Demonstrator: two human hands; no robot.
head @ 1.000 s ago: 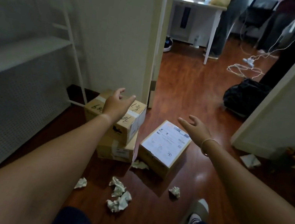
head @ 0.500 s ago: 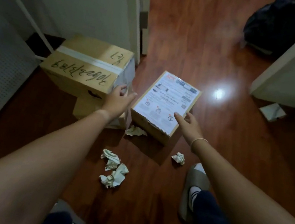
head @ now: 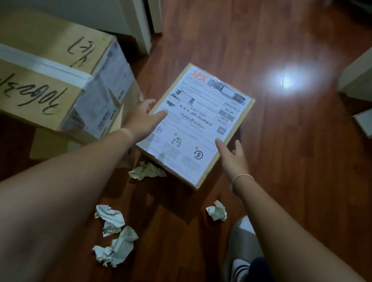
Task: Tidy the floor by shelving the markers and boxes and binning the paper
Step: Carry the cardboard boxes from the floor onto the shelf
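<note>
1. The thing in play is the small labelled box [head: 194, 127], lying flat on the wood floor [head: 298, 172] with its shipping label facing up. Its long axis runs from the near corner by the person's feet away toward the upper right, so it sits at a slant to them.

2. Both hands bracket it. The left hand [head: 143, 119] is at the left long edge, fingers spread, with the fingertips over the label's edge. The right hand [head: 233, 155] is at the right long edge nearer the close end, also spread, thumb on top and fingers down the side. Neither looks clamped yet, and I can't tell how firmly either is touching.

3. So the box lies between the palms and a bit ahead of them. My guess is a squeeze across the short width, then a lift.

4. Just left is the big scribbled box [head: 43, 75], stacked on another carton.

5. Crumpled paper [head: 115, 235] litters the floor nearer the feet, one wad [head: 148, 171] touching the small box's near edge.
</note>
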